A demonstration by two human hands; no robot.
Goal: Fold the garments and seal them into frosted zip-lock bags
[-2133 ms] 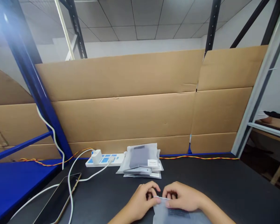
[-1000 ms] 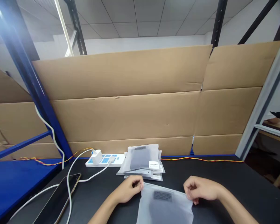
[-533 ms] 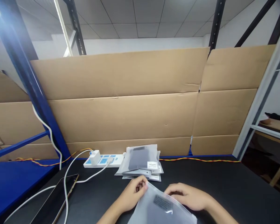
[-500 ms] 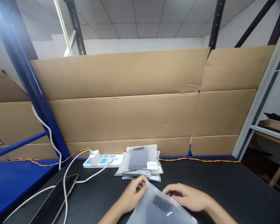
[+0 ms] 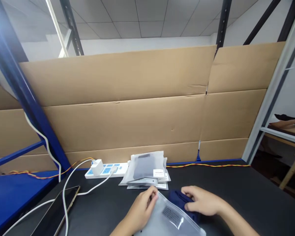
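My left hand (image 5: 140, 209) grips the upper corner of a frosted plastic zip bag (image 5: 168, 218), which lies tilted on the black table (image 5: 238, 196). A dark grey printed label shows on the bag. My right hand (image 5: 203, 201) rests on a folded navy cloth garment (image 5: 181, 200), its fingers curled over it at the bag's open edge. Part of the garment is hidden by the bag and my hand. Just beyond my left hand stands a stack of sealed frosted bags (image 5: 145, 172) with white labels, and the hand looks close to the stack's front edge.
A white power strip (image 5: 105, 171) with a plugged-in charger lies left of the stack. A phone (image 5: 57, 209) lies at the left with white cables across it. Cardboard sheets (image 5: 123, 127) line the back, inside a blue and grey shelf frame (image 5: 12, 193).
A navy garment now shows at the bag's edge under my right hand, which has left the bag's rim. The bag lies more tilted, and the view has shifted slightly.
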